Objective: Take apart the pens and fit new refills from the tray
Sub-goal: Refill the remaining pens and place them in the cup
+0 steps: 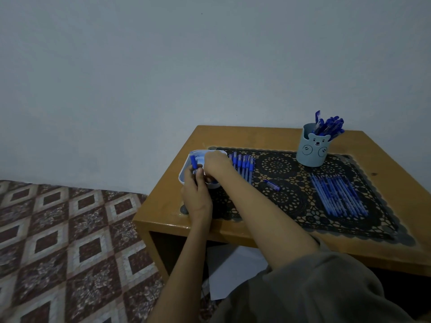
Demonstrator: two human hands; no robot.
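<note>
We see the wooden table [233,136], its lace mat [279,164], and the tray [183,176] under both hands. The left hand [196,192] grips a blue pen [193,161], its long axis near upright and its free end pointing away from the wrist. Just beside it, the right hand [217,163] dips into the tray; we cannot tell whether it grasps anything.

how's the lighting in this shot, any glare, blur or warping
Head view: dim, with a blue cast and no hard shadows; a small glare streak on the front edge of the table; wide-angle distortion stretches the floor tiles; the right hand at the tray looks soft, fingers hard to read; the pen in the left hand reads clearly.
</note>
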